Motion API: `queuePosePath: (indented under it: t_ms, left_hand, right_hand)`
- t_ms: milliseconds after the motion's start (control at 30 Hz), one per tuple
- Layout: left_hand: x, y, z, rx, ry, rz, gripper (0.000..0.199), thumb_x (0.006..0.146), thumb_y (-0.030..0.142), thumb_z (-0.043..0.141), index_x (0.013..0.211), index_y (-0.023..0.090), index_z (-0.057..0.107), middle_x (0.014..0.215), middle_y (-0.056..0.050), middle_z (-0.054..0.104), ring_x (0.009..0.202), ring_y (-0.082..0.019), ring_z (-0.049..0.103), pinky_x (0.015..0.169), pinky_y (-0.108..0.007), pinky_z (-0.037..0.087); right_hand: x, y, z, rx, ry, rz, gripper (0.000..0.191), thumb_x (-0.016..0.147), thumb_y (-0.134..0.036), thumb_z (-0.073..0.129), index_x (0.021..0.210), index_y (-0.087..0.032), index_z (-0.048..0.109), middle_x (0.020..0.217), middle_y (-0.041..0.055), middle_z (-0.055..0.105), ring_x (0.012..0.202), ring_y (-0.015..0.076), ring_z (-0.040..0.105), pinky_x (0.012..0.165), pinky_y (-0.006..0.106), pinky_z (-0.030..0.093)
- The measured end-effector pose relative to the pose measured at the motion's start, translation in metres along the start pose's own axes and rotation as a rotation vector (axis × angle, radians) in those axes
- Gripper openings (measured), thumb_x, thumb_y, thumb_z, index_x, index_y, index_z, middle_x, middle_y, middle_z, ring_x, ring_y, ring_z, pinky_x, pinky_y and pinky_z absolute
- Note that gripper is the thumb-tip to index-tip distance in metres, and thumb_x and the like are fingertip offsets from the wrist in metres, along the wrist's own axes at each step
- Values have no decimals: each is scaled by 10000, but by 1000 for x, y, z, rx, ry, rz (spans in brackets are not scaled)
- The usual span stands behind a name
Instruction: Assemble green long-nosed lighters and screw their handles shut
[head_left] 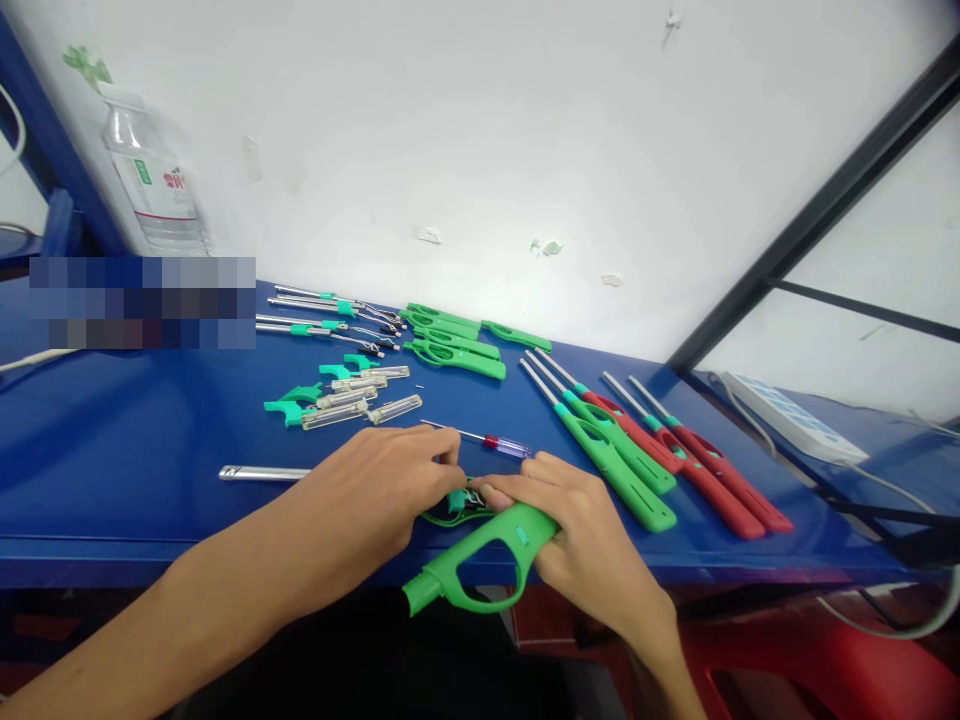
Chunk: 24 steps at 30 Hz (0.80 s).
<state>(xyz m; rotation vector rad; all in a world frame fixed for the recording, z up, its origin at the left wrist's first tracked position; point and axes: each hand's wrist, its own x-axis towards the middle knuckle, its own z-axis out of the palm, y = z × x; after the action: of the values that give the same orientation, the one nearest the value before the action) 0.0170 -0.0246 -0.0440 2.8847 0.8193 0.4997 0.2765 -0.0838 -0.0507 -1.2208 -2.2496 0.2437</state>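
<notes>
My left hand [379,478] bends its fingers over an opened green lighter body [448,517] at the table's front edge, where a teal part and dark wires show. A metal tube [259,473] sticks out to the left from under that hand. My right hand [581,520] grips a loose green shell half [480,560] with a trigger loop, its thumb and forefinger tips on the opened body. Just behind the hands lies a screwdriver [506,446] with a purple and red handle. What my left fingertips pinch is hidden.
Several red and green lighters [615,455] lie at right. Behind are green shells [454,350], metal tubes with wires [315,306], clear fuel tanks [337,412] and teal triggers [285,410]. A bottle [154,185] stands back left; a power strip [795,415] lies far right.
</notes>
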Motion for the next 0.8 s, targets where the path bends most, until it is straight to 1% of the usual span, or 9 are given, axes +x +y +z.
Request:
queuePosePath:
  t_ms: [133, 267, 333, 433, 533, 567, 633, 700, 800]
  left_hand:
    - [-1, 0, 2, 10, 11, -12, 677, 783, -152, 478, 1198, 315, 739, 1163, -1, 678, 865, -200, 631, 697, -380, 365]
    - [0, 5, -2, 25, 6, -37, 635, 827, -140, 468, 1199, 291, 749, 1186, -21, 687, 888, -203, 647, 716, -373, 392]
    - [1, 8, -5, 18, -9, -45, 592, 857, -125, 472, 1191, 271, 759, 1171, -30, 695, 887, -204, 655, 720, -368, 409]
    - [3, 13, -10, 12, 1, -47, 486, 881, -97, 488, 1089, 239, 770, 1100, -38, 704, 821, -201, 647, 676, -360, 407]
    - [4, 15, -12, 22, 38, -28, 329, 994, -4, 518, 951, 221, 754, 1030, -45, 714, 825, -209, 667, 664, -356, 418]
    - [4, 16, -12, 23, 48, -21, 305, 1039, 44, 528, 928, 217, 753, 1021, -46, 718, 837, -211, 678, 673, -355, 430]
    - [5, 16, -12, 22, 55, -21, 294, 1088, 114, 539, 944, 213, 776, 1015, -46, 727, 834, -208, 695, 685, -352, 451]
    - [5, 16, -12, 24, 53, -22, 299, 1091, 122, 538, 1006, 216, 809, 1009, -43, 738, 811, -203, 704, 681, -349, 462]
    - [6, 14, -11, 33, 77, 3, 308, 1093, 135, 535, 1064, 228, 828, 997, -44, 764, 800, -201, 719, 675, -340, 477]
  right_hand:
    - [2, -1, 1, -20, 28, -27, 337, 1047, -59, 614, 1171, -266, 849, 763, -3, 615, 748, 220, 554, 669, 362, 362]
    - [3, -3, 3, 16, 149, -90, 188, 1101, -166, 657, 1073, -236, 829, 777, -7, 672, 723, 197, 577, 674, 350, 405]
    - [3, -4, 3, 70, 225, -78, 146, 1084, -170, 687, 1063, -250, 808, 834, -16, 729, 748, 186, 627, 709, 334, 449]
    - [2, -3, 2, 126, 344, 41, 146, 1013, -176, 739, 1111, -282, 765, 885, -32, 735, 756, 189, 663, 718, 321, 491]
    - [1, -1, 3, 125, 391, 208, 288, 976, -278, 780, 1246, -297, 682, 876, -46, 652, 714, 192, 635, 666, 315, 498]
    - [1, 0, 4, 124, 384, 248, 354, 984, -329, 782, 1306, -299, 640, 926, -37, 660, 762, 202, 656, 688, 317, 516]
    - [0, 2, 6, 130, 369, 279, 450, 1023, -427, 758, 1404, -299, 556, 1102, 7, 702, 943, 231, 705, 804, 337, 559]
    - [-1, 5, 9, 132, 383, 276, 407, 1093, -471, 674, 1427, -299, 516, 1227, 38, 709, 1076, 243, 708, 908, 356, 567]
    - [-1, 8, 12, 115, 431, 268, 277, 1158, -458, 572, 1378, -293, 542, 1245, 49, 711, 1122, 240, 703, 958, 362, 560]
